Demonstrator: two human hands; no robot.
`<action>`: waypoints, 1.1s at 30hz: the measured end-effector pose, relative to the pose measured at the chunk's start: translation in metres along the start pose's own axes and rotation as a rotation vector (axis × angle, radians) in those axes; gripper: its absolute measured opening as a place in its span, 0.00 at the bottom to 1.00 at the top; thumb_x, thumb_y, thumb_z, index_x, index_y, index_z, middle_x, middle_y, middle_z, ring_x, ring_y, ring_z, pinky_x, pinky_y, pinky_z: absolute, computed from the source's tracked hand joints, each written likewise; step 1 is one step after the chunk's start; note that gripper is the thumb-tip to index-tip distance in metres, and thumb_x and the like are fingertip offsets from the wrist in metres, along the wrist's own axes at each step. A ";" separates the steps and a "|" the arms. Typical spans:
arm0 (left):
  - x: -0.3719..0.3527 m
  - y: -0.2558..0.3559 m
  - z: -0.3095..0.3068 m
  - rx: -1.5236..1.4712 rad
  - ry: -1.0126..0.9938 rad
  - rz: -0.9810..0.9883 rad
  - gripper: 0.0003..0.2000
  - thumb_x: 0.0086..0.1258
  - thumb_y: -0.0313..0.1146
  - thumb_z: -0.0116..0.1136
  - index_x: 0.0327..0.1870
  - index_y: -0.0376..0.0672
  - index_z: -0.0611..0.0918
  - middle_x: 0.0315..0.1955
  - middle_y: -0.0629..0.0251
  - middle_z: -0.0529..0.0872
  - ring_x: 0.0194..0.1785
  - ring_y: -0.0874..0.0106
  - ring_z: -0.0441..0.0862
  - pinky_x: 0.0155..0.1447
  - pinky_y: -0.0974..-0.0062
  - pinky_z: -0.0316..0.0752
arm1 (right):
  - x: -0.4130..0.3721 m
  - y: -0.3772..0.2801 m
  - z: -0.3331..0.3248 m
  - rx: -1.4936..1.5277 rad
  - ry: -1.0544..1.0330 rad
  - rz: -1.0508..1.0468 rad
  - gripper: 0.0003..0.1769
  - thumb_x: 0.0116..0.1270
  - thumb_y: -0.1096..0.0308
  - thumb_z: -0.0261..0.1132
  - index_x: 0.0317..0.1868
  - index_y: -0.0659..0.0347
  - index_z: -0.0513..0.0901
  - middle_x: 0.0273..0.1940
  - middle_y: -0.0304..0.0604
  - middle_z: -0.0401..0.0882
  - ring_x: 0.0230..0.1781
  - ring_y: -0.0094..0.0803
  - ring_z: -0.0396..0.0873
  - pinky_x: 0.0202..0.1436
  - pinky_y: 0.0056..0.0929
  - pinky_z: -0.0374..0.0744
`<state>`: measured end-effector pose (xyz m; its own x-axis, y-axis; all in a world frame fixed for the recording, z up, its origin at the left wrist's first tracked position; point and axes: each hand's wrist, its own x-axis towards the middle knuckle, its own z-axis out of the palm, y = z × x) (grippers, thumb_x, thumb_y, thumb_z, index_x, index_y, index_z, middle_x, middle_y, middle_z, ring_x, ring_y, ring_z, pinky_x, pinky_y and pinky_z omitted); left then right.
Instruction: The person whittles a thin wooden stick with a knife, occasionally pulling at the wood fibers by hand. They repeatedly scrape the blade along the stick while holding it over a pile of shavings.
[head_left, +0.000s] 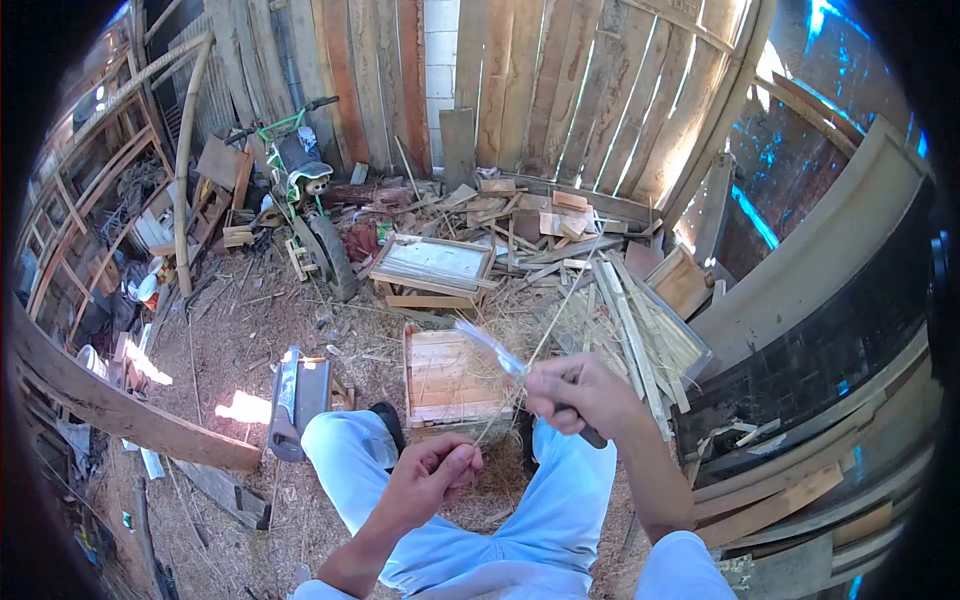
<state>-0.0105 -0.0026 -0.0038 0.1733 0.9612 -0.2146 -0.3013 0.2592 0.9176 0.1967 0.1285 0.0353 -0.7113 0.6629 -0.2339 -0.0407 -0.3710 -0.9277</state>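
Note:
In my right hand point(588, 398) is a knife point(495, 350), gripped by its dark handle, with the bright blade pointing up and to the left. A long thin pale stick point(567, 305) passes at the knife, by my right fingers, and slants away toward the wood pile. Its near end is pinched in my left hand point(438, 474), fingers closed, just above my lap. Beyond my hands, between my feet, a shallow wooden box point(455, 412) with a slatted face lies on the ground, with thin shavings over its right side.
A handsaw point(287, 395) rests on a small dark stand at the left. Ahead sit a framed panel point(435, 262), a pile of wood scraps point(540, 215) and a small bike point(310, 215). Long boards point(630, 330) lie at right. A thick beam point(130, 405) crosses the left side.

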 end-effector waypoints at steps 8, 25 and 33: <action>-0.017 -0.011 -0.010 0.181 0.052 0.028 0.09 0.72 0.33 0.52 0.35 0.38 0.80 0.18 0.77 0.71 0.20 0.86 0.62 0.21 0.85 0.54 | 0.006 -0.030 -0.073 0.179 0.340 -0.243 0.17 0.70 0.63 0.57 0.52 0.65 0.75 0.21 0.28 0.65 0.13 0.12 0.57 0.13 0.12 0.54; 0.008 -0.011 0.008 1.206 0.471 0.801 0.07 0.58 0.22 0.60 0.36 0.41 0.79 0.26 0.62 0.82 0.23 0.64 0.80 0.24 0.73 0.71 | -0.002 0.010 -0.009 0.219 0.073 -0.039 0.19 0.72 0.64 0.53 0.58 0.66 0.72 0.24 0.31 0.68 0.15 0.12 0.58 0.15 0.12 0.58; 0.011 -0.008 0.008 1.315 0.457 0.880 0.10 0.56 0.23 0.60 0.40 0.40 0.79 0.25 0.64 0.81 0.24 0.68 0.79 0.25 0.73 0.72 | -0.004 0.014 0.001 0.194 0.054 -0.036 0.21 0.72 0.61 0.54 0.58 0.69 0.71 0.24 0.32 0.69 0.13 0.11 0.58 0.14 0.11 0.58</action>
<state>0.0010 0.0055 -0.0111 0.0446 0.7690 0.6377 0.8427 -0.3718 0.3894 0.1982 0.1204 0.0230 -0.6688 0.7096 -0.2217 -0.2035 -0.4615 -0.8635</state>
